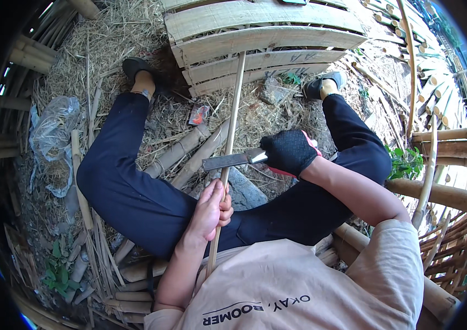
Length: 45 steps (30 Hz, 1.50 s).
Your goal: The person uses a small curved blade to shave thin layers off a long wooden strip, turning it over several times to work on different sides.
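Note:
My bare left hand (pixel 209 210) is wrapped round a long, thin bamboo strip (pixel 235 113). The strip runs from against my shirt up to the wooden crate (pixel 266 41), where its far end overlaps the slats. In my right hand (pixel 289 153), which wears a black glove with a pink-red edge, is a knife with a broad, dark, flat blade (pixel 225 161). That blade lies across the strip a little beyond my left fist and seems to touch it. The glove hides most of the knife's handle.
Between my legs lie a grey stone (pixel 241 188) and cut bamboo pieces (pixel 175 151) on straw-covered ground. A crumpled clear plastic bag (pixel 57 132) is at the left. Stacked bamboo poles (pixel 437 99) stand at the far right, and a bamboo rail (pixel 442 197) crosses beside my right knee.

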Available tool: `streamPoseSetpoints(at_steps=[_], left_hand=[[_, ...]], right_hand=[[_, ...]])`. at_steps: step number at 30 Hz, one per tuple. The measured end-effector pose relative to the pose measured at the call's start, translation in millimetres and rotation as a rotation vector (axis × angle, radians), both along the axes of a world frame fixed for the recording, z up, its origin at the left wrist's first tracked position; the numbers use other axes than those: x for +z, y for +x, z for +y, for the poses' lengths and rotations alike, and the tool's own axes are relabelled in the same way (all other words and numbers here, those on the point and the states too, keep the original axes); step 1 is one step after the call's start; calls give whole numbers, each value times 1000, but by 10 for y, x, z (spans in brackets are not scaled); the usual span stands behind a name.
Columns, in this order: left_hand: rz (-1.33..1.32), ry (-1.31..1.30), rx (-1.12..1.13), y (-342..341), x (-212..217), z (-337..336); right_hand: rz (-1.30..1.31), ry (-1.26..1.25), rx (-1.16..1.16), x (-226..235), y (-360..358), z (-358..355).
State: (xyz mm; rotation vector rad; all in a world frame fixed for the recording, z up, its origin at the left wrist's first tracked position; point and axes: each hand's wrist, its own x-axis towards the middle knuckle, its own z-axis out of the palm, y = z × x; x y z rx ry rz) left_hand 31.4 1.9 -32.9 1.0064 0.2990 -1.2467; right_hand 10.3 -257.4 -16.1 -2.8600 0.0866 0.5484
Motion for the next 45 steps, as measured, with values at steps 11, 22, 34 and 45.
streamPoseSetpoints(at_steps=[11, 22, 34, 45], left_hand=[[60, -49, 22, 38, 112, 36], [169, -75, -135, 651, 95, 105], [155, 0, -157, 952, 44, 104], [140, 1, -134, 700, 163, -165]], right_hand=[[-137, -38, -187, -184, 304, -551], [8, -20, -158, 281, 470, -341], [46, 22, -215, 260, 600, -228], [9, 82, -20, 108, 616, -568]])
